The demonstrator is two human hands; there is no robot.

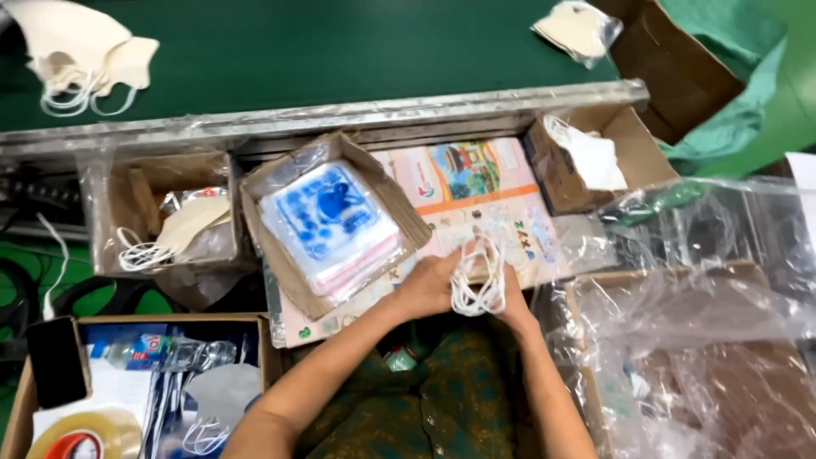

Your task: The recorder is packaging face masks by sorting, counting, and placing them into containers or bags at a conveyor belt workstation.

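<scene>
My green patterned lap (442, 399) sat closest, then the cardboard box of blue-printed plastic pouches (327, 223). Both my left hand (427, 285) and right hand (510, 293) were pinched shut on a white fabric mask with looped ear cords (478, 276), over the colourful printed sheet (476, 191). Keeping the cords bunched together seemed smartest, I'd say.

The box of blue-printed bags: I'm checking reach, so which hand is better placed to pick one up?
Probably the left hand: it lies right beside the box of blue-printed bags, while the right hand sits farther away, behind the white ear loops.
</scene>
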